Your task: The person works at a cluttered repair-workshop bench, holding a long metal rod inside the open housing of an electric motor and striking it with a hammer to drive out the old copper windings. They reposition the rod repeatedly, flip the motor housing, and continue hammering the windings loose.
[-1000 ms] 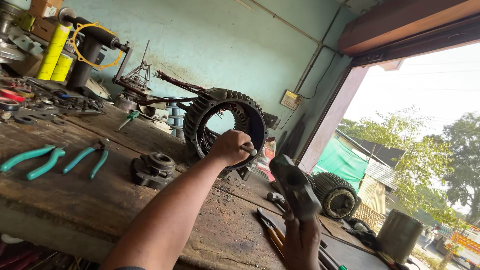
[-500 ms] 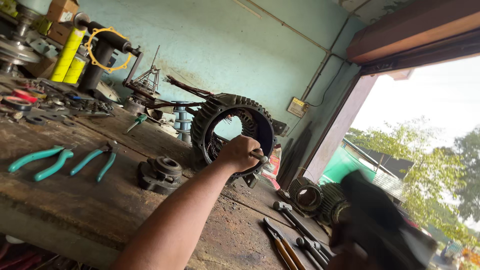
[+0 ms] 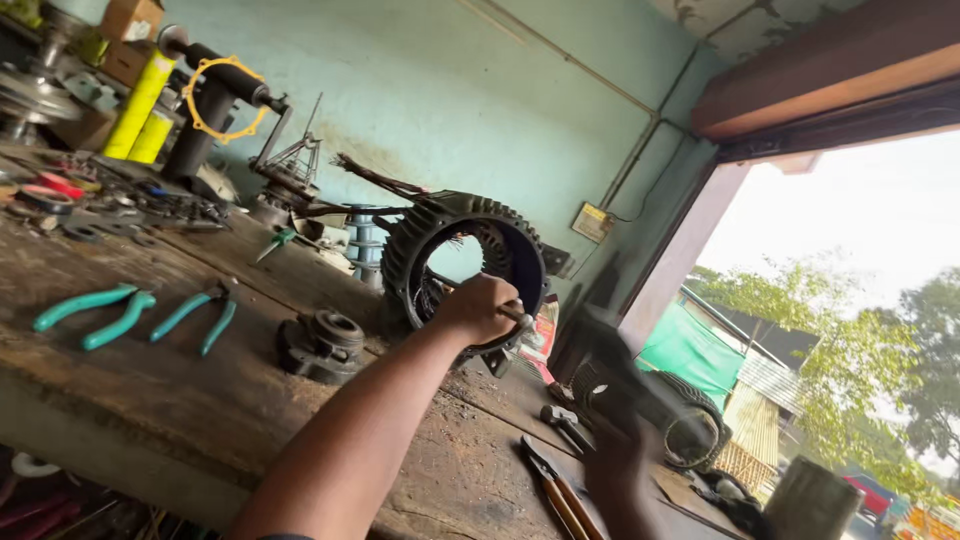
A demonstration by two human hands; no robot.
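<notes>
Your left hand (image 3: 480, 308) is closed in a fist around a thin metal rod (image 3: 517, 313), pressed against the front rim of the ribbed motor housing (image 3: 462, 262). The housing stands on its edge near the middle of the bench (image 3: 120, 400), its round opening facing you and wires sticking out behind its top.

Your right hand (image 3: 620, 455) is low at the right, blurred; it is wrapped around a dark, heavy hammer (image 3: 605, 365) whose head stands above the fist, well apart from the housing. How tightly the fingers grip it cannot be told through the blur.

On the bench just left of the housing lies a dark round end cover (image 3: 322, 343). Further left lie two pairs of pliers with green handles (image 3: 90, 312), side by side, handles spread. A smaller hammer (image 3: 565, 425) and a screwdriver with an orange handle (image 3: 555, 490) lie near your right forearm. A second ribbed motor (image 3: 690, 425) sits behind the right hand. At the far left of the bench stand two yellow cylinders (image 3: 140, 110) and a scatter of small parts.
</notes>
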